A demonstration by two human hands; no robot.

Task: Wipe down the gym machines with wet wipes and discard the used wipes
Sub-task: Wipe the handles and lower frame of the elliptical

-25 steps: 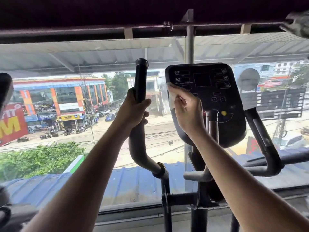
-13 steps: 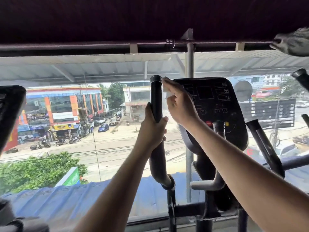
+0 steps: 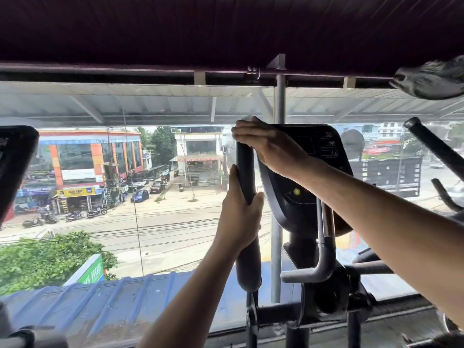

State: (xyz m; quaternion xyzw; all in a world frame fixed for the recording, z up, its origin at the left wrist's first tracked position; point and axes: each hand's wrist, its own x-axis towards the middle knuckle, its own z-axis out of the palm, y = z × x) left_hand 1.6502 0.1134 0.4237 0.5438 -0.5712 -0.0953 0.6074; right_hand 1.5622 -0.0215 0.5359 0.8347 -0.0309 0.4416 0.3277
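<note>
Left hand (image 3: 239, 217) grips handlebar (image 3: 247, 172); right hand (image 3: 266, 144) covers top.

Through the gym window, a green signboard (image 3: 92, 272) at the edge of the blue roof shows the letters "HUB", the start of its wording cut off. A yellow shopfront banner (image 3: 75, 192) across the street carries dark lettering too blurred to read. Symbols on the exercise machine's black console (image 3: 324, 146) are likewise too small to make out.

left hand (image 3: 238, 212) grips handlebar (image 3: 245, 172) | right hand (image 3: 268, 144) lies flat over handlebar top, beside console (image 3: 311, 177)
</note>
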